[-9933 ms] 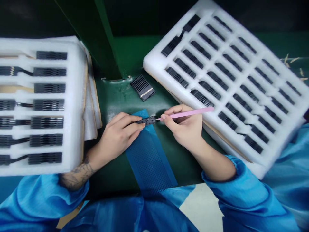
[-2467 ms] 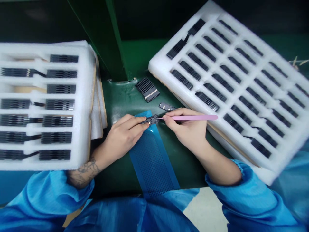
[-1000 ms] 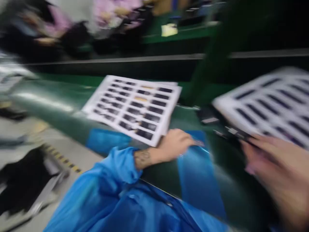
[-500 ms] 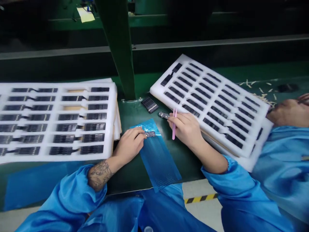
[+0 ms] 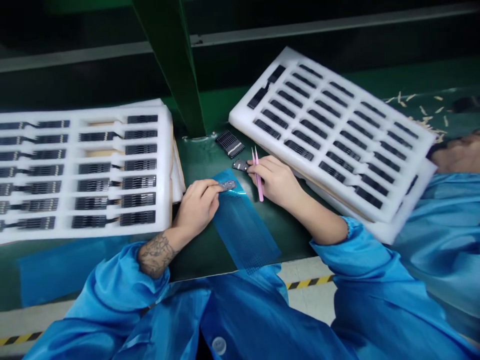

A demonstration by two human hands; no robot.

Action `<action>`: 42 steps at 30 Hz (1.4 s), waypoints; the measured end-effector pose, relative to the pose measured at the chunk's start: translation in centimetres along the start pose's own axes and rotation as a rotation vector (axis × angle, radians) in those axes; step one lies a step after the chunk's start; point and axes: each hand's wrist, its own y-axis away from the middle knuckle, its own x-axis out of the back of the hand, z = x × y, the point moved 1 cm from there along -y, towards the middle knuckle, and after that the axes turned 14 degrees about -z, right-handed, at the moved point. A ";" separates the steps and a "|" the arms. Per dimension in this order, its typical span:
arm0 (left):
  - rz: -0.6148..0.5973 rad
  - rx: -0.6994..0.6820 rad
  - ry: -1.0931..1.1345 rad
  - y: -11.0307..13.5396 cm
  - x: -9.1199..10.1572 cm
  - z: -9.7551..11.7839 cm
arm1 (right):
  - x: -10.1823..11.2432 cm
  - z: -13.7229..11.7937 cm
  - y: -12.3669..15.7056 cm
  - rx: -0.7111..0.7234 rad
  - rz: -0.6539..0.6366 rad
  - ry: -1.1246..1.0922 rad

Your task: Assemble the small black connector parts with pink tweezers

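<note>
My left hand [image 5: 197,206] is closed, its fingertips pinching a small dark part [image 5: 227,185] down on the top end of a blue perforated sheet [image 5: 243,225]. My right hand [image 5: 273,180] is closed round pink tweezers [image 5: 257,174], held upright, and its fingertips touch a second small dark part [image 5: 240,165] lying on the green table. A black comb-like block [image 5: 230,144] lies just beyond that part.
A white foam tray [image 5: 405,150] of black parts leans at the right, another foam tray [image 5: 165,165] lies at the left. A green post [image 5: 176,65] rises behind. Another person's hand [image 5: 455,155] and blue sleeve are at the far right. Blue film [image 5: 52,270] lies at the left front.
The view swung away left and came back. My right hand turned the tweezers from lying sideways to upright and moved to the second part; my left hand stays on the first part.
</note>
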 end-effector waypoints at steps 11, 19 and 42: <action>-0.152 0.119 -0.073 -1.6 -0.8 -0.4 | -0.2 -1.2 1.2 0.038 0.123 -1.056; -0.261 0.026 -0.087 -1.9 0.0 -0.7 | 0.1 -0.7 0.3 -0.200 -0.080 -1.317; -0.144 0.026 0.215 -1.9 -1.2 -1.2 | -0.8 -2.9 -0.1 -0.209 0.066 -0.892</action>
